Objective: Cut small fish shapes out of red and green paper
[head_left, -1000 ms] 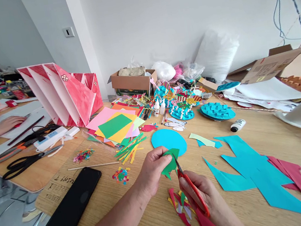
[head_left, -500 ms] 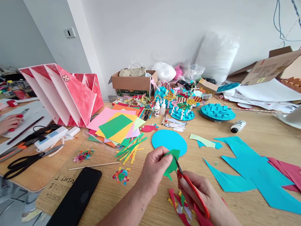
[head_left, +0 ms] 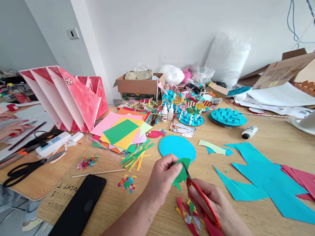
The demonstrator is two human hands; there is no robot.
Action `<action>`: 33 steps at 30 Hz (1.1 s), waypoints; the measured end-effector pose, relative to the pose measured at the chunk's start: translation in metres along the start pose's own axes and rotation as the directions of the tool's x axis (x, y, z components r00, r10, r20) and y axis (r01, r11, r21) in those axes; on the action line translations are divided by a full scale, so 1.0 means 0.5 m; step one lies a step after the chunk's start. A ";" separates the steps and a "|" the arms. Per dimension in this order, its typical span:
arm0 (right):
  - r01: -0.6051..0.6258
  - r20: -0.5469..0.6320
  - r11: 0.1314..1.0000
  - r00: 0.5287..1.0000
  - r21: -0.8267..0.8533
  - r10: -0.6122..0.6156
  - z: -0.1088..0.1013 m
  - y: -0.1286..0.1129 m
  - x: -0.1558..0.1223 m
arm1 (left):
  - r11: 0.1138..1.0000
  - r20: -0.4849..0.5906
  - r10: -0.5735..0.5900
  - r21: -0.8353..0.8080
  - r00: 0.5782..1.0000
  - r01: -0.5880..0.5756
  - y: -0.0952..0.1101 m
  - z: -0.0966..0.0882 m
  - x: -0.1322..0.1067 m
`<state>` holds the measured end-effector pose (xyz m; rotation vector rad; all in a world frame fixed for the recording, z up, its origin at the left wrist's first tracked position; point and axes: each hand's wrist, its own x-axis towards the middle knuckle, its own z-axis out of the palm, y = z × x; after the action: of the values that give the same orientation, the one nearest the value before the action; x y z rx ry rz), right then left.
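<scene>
Between thumb and fingers my left hand (head_left: 166, 174) pinches a small piece of green paper (head_left: 180, 175). My right hand (head_left: 214, 200) is wrapped round the red handles of a pair of scissors (head_left: 206, 201), whose blades meet the right side of the green piece. Just beyond the paper lies a blue paper circle (head_left: 176, 146), partly covered by my left hand. Below my hands are paper scraps (head_left: 189, 219) in red, yellow, green and lilac. Large blue offcuts (head_left: 268, 174) spread to the right, with dark red paper (head_left: 312, 185) partly under them.
A black phone-shaped slab (head_left: 77, 214) lies at the table's left edge, near black-handled scissors (head_left: 28, 166). Coloured sheets (head_left: 121, 133), paper strips (head_left: 138, 156) and glue bottles (head_left: 164, 113) stand farther back. A white bottle (head_left: 249, 132) lies right. Another person's hands (head_left: 13, 127) are far left.
My hands, the green paper and the scissors have shifted very slightly to the right and down. At far left, the other person's nearer hand has also moved.
</scene>
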<state>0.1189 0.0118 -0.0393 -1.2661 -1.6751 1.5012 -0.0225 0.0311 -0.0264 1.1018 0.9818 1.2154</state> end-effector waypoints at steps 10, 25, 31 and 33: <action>0.029 -0.012 0.999 0.999 -0.037 -0.030 -0.003 0.010 0.000 | 1.000 0.009 -0.003 -0.010 1.000 0.003 -0.002 -0.004 0.000; 0.036 -0.005 0.995 0.999 -0.096 -0.037 -0.004 0.012 0.000 | 1.000 0.006 -0.008 -0.011 1.000 0.008 0.004 -0.002 0.000; 0.041 -0.013 0.996 0.999 -0.074 -0.043 -0.003 0.009 0.001 | 0.999 0.049 -0.030 0.033 0.998 0.028 0.000 -0.005 -0.001; 0.047 -0.006 0.996 0.999 -0.071 -0.048 -0.003 0.010 0.000 | 0.999 0.057 -0.026 0.026 0.998 0.024 0.001 -0.007 0.000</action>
<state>0.1217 0.0123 -0.0437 -1.2577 -1.7548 1.4194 -0.0259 0.0313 -0.0268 1.1348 0.9667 1.1479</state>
